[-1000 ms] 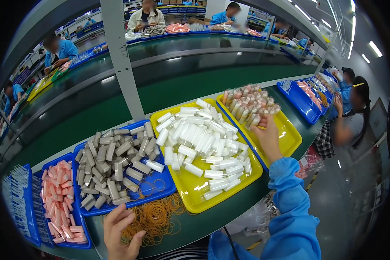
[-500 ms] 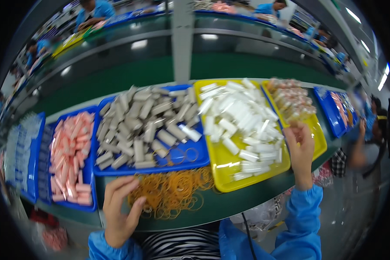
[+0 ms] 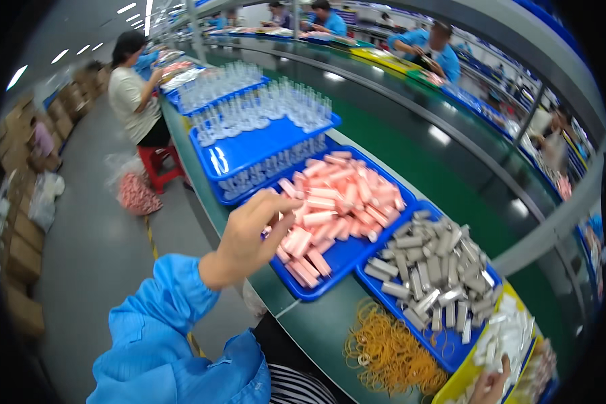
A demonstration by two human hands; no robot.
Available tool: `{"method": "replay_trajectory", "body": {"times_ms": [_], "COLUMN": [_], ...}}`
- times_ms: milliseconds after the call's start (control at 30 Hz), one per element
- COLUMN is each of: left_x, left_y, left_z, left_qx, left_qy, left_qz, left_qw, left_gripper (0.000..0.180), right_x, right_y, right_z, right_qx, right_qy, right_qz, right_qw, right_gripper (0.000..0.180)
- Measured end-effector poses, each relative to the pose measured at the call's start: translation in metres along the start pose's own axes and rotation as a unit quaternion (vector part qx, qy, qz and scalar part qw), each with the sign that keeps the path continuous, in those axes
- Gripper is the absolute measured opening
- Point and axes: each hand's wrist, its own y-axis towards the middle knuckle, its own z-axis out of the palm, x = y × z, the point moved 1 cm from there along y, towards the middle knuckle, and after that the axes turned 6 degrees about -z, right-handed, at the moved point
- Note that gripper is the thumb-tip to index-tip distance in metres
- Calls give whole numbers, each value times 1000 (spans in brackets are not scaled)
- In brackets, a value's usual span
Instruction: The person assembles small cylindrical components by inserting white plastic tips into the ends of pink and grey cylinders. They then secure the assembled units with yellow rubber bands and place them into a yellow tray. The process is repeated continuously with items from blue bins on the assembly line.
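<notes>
Left hand (image 3: pixel 248 230) above pink tubes (image 3: pixel 340 195) in blue tray (image 3: pixel 343 261), loosely curled, fingers apart. Right hand (image 3: pixel 491 389) by white tubes (image 3: pixel 507 337), cropped; cannot tell grip. Separate trays apparently prevent colours mixing.

A factory workshop laid out for bench work by hand.
Blue trays (image 3: pixel 347 257) of pink pieces (image 3: pixel 340 195) and grey pieces (image 3: pixel 427 266) line a long green bench (image 3: pixel 306 331); workers in blue tops (image 3: pixel 444 62) face a second row of trays (image 3: pixel 385 60); cardboard boxes (image 3: pixel 25 269) stack at far left, strip lights (image 3: pixel 17 77) shine overhead, striped tape (image 3: pixel 151 237) marks the grey floor (image 3: pixel 101 283).
</notes>
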Motion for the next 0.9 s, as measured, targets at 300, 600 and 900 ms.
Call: {"method": "replay_trajectory", "body": {"times_ms": [300,600,900], "left_x": [71,149,166], "left_y": [76,186,192], "left_z": [-14,29,51], "left_qx": [90,257,186], "left_qy": [147,295,334], "left_qz": [78,110,37], "left_qw": [982,914,923], "left_gripper": [11,17,22], "right_x": [-43,1,4], "right_y": [-9,-3,-13], "right_z": [25,14,11], "right_qx": [-22,-50,-102], "right_qy": [61,53,138], "right_qz": [-46,-39,2], "right_qw": [997,997,985], "right_gripper": [46,43,39]}}
